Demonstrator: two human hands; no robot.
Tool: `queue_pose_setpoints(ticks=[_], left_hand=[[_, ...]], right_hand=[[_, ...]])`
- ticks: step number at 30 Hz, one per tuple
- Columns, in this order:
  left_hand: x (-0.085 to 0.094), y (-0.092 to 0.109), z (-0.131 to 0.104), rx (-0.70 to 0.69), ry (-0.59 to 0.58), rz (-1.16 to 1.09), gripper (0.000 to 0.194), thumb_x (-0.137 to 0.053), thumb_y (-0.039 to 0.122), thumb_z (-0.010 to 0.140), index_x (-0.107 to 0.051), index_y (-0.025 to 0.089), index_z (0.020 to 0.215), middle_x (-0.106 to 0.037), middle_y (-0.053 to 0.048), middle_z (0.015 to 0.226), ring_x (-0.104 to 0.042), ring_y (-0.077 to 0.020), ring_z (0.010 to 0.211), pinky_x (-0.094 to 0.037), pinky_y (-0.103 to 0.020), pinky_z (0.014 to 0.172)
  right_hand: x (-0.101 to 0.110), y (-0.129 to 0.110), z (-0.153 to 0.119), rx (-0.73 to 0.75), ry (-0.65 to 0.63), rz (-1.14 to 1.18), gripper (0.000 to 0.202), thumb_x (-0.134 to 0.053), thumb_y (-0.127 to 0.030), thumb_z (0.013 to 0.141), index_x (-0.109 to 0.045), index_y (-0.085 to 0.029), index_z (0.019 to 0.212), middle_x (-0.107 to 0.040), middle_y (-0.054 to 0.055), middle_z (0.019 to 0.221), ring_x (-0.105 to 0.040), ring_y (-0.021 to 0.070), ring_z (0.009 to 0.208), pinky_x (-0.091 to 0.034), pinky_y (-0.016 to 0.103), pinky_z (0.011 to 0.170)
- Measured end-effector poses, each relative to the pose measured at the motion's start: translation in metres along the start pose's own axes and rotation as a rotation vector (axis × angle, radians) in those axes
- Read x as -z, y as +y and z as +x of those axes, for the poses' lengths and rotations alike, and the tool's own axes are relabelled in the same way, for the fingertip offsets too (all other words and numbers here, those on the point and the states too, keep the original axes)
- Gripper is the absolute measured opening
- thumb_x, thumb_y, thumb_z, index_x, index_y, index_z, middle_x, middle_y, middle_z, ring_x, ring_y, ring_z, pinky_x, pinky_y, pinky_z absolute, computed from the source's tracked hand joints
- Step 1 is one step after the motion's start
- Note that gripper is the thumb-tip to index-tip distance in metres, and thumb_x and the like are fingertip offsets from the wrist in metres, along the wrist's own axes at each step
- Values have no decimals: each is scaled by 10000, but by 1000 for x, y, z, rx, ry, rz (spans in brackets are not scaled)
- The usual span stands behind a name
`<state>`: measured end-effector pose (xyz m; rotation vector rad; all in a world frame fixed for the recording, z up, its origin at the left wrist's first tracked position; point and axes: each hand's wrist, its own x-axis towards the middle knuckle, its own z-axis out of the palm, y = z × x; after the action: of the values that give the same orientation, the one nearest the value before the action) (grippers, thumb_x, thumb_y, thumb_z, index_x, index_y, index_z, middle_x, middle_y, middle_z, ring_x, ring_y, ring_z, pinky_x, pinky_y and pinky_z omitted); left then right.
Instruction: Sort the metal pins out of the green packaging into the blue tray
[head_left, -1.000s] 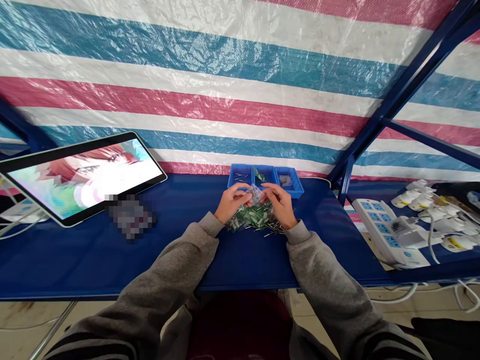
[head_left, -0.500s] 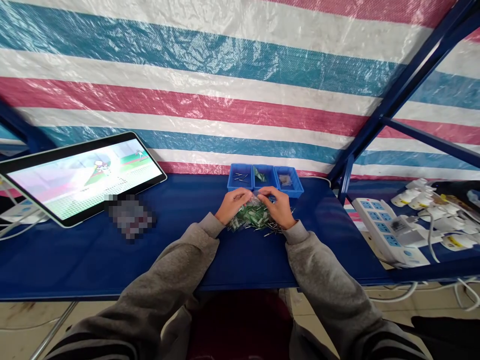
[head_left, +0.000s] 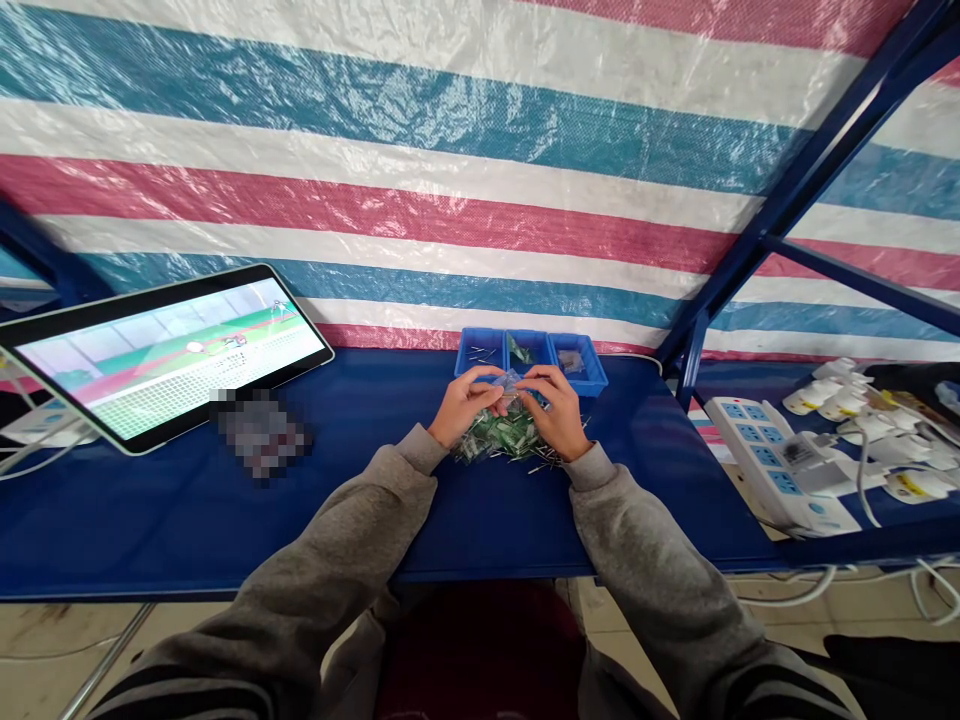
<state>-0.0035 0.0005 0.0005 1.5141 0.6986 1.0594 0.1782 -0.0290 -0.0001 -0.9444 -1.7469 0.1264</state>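
A small clear plastic bag [head_left: 509,381] is pinched between my two hands, just in front of the blue bins. My left hand [head_left: 465,404] closes on its left side with thumb and fingers. On its right side my right hand [head_left: 556,408] grips it the same way. Under and between the hands lies a pile of green packets and thin metal pieces [head_left: 510,434], partly hidden by my fingers. What the bag contains, if anything, is too small to make out.
Behind the hands stands a blue three-part bin [head_left: 481,352] holding thin metal pieces, green packets and clear bags. A lit tablet [head_left: 172,350] leans at the left, beside a blurred patch [head_left: 262,436]. A power strip [head_left: 772,460] and several white bottles [head_left: 825,392] sit at the right.
The clear bag now shows more plainly between my fingertips. The fingers of both hands have shifted slightly, while the forearms stay nearly in place. The tablet's picture has changed.
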Motion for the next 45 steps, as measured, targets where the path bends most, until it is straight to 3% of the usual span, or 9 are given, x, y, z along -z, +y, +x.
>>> queue_pose_setpoints(ticks=[6, 11, 16, 22, 25, 33, 39, 42, 45], left_hand=[[-2, 4, -1, -134, 99, 150, 415, -646, 531, 810, -683, 156, 983, -654, -120, 1141, -635, -259, 1014, -560, -310, 715], [-2, 2, -1, -67, 101, 82, 374, -712, 476, 769, -663, 131, 905, -699, -61, 762, -664, -196, 720, -546, -325, 704], [-1, 3, -1, -23, 72, -60, 413, -720, 426, 782, -585, 148, 1056, -654, -4, 626, -618, -149, 592, -513, -287, 627], [0, 4, 0, -49, 66, 56, 419, -611, 530, 840, -611, 166, 1048, -650, -36, 738, -620, -168, 679, -500, -261, 572], [0, 4, 0, -122, 88, 201, 433, -593, 583, 825, -672, 159, 862, -671, -85, 914, -627, -194, 800, -520, -275, 630], [2, 5, -2, -111, 223, 173, 339, -616, 477, 833, -675, 144, 812, -616, -20, 618, -556, -126, 560, -453, -243, 542], [9, 4, 3, -104, 367, 172, 314, -614, 453, 821, -656, 149, 757, -585, -2, 582, -519, -108, 507, -404, -232, 497], [12, 0, 4, -105, 406, 214, 295, -604, 438, 823, -656, 154, 759, -591, -4, 592, -531, -116, 522, -394, -230, 488], [16, -4, 5, -101, 426, 310, 267, -573, 408, 842, -652, 166, 763, -606, -6, 605, -554, -132, 547, -416, -240, 510]], right_hand=[[-2, 0, 0, -232, 13, 109, 186, -613, -353, 866, -690, -188, 826, -686, 53, 799, -629, 183, 744, -522, 324, 732], [-2, -1, -2, -394, -89, 308, 255, -580, -400, 876, -705, -183, 926, -673, 27, 702, -624, 175, 644, -532, 324, 684], [0, -3, -1, -201, -136, 260, 324, -473, -350, 939, -638, -237, 1193, -626, 90, 1109, -640, 186, 857, -545, 351, 771], [-1, -4, 0, -126, -35, 110, 223, -562, -384, 903, -697, -209, 881, -620, 98, 1026, -604, 211, 931, -516, 367, 835], [1, -4, 2, -253, -84, 164, 220, -584, -386, 881, -674, -199, 810, -646, 56, 825, -587, 176, 749, -497, 319, 715], [12, 4, 9, -770, -442, 556, 193, -721, -329, 664, -626, -166, 622, -496, -52, 440, -426, 87, 386, -336, 227, 406], [26, 23, 15, -980, 415, 739, 241, -722, -320, 652, -587, -186, 801, -693, 12, 674, -669, 158, 585, -563, 279, 573], [28, 28, 14, -1015, 555, 743, 279, -679, -299, 684, -534, -202, 901, -714, 21, 737, -699, 185, 628, -595, 333, 629], [23, 29, 12, -969, 490, 654, 366, -659, -284, 679, -537, -205, 1014, -699, 4, 720, -675, 182, 575, -578, 345, 594]])
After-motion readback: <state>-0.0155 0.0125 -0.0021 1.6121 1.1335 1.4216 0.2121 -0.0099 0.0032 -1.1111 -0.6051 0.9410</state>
